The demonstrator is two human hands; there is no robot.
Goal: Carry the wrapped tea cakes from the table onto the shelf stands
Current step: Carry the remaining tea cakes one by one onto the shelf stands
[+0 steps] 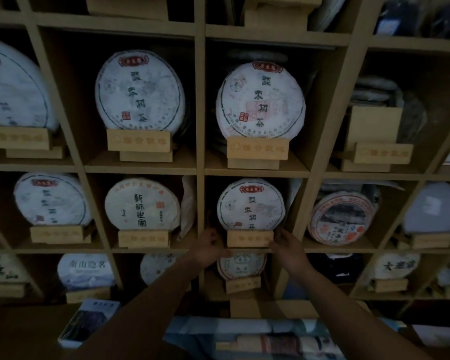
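Observation:
A wrapped tea cake (pixel 251 203), white paper with a red seal and dark characters, stands upright on a wooden stand (pixel 250 239) in the lower middle cubby of the shelf. My left hand (pixel 209 246) is at the stand's left end, fingers curled against its lower corner. At the right end, the fingers of my right hand (pixel 287 248) touch the stand. Neither hand touches the cake itself. Two more of the same wrapped cakes (pixel 260 100) (pixel 140 90) stand on stands in the cubbies above.
The wooden shelf (pixel 200 170) is a grid of cubbies, nearly all holding cakes on stands. One upper right cubby has a stand (pixel 382 153) with a cardboard box behind it. Below lie a booklet (pixel 89 323) and patterned fabric (pixel 244 331). The light is dim.

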